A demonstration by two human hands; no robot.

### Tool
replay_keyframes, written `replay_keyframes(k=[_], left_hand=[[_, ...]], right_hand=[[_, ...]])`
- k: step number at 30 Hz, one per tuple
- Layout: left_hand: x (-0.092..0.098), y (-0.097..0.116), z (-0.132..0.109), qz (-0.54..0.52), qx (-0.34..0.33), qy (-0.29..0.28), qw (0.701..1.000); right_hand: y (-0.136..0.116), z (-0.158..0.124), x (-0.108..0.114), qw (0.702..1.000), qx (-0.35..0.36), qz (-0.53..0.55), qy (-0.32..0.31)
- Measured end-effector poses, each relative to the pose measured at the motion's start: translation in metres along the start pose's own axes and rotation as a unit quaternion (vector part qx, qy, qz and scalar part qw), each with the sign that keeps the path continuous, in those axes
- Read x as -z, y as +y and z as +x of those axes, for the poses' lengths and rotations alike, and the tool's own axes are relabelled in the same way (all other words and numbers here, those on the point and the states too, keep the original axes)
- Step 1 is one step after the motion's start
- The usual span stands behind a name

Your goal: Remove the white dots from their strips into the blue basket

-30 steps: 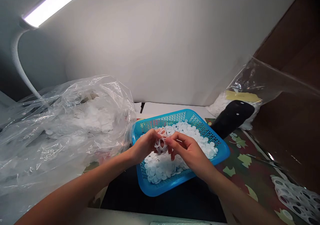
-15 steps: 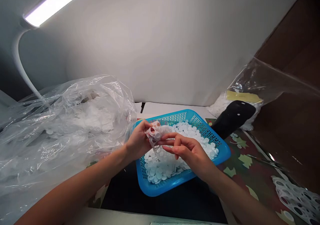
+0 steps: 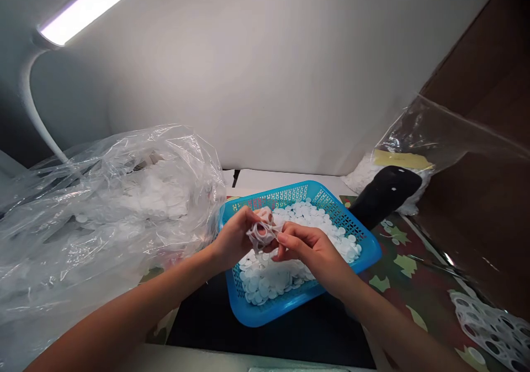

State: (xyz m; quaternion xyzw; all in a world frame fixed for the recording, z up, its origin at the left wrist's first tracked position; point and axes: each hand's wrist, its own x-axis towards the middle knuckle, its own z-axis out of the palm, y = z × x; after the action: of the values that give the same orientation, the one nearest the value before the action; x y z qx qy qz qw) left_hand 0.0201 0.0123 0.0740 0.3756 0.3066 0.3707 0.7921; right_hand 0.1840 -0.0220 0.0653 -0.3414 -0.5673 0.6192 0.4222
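Bunched between my hands is a thin white sheet with round holes (image 3: 261,234), held above a blue plastic basket (image 3: 248,317). My left hand (image 3: 234,239) is closed around its left side. My right hand (image 3: 308,250) pinches its right edge between thumb and fingers, stretching the strips a little. Many small white discs (image 3: 269,283) fill the basket under my hands. Part of that pile is hidden by my fingers.
A large clear plastic bag (image 3: 103,239) with white discs lies left. At the right are a black elongated object (image 3: 385,192), a clear bag with white material (image 3: 360,173) and another holed white sheet (image 3: 488,328). A lamp (image 3: 95,8) shines above a black mat (image 3: 199,322).
My right fingers, spread beside the holed sheet before, have closed on its edge. My left hand and the sheet have shifted slightly down and right.
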Motion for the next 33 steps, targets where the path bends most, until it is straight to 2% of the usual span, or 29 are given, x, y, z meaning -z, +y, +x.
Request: replay_keyframes(k=[5, 9, 14, 19, 29, 33], left_hand=[[0.004, 0.008, 0.005, -0.123, 0.004, 0.053, 0.991], [0.003, 0.005, 0.004, -0.074, -0.012, 0.079, 0.994], [-0.003, -0.003, -0.002, 0.025, -0.046, 0.040, 0.998], [-0.006, -0.004, -0.005, 0.082, -0.049, 0.029, 0.995], [0.001, -0.003, -0.001, 0.048, -0.008, -0.012, 0.999], [0.002, -0.001, 0.002, 0.004, -0.004, 0.004, 1.000]], right_hand=[[0.003, -0.002, 0.002, 0.997, 0.046, 0.044, -0.038], [0.005, 0.000, 0.000, 0.998, 0.026, 0.058, -0.018], [0.002, 0.002, -0.004, 1.000, 0.004, 0.026, 0.012], [0.000, 0.001, -0.006, 1.000, 0.002, -0.015, 0.014], [-0.001, 0.000, -0.005, 1.000, 0.005, -0.005, -0.028], [0.003, 0.001, -0.001, 1.000, 0.020, -0.007, -0.022]])
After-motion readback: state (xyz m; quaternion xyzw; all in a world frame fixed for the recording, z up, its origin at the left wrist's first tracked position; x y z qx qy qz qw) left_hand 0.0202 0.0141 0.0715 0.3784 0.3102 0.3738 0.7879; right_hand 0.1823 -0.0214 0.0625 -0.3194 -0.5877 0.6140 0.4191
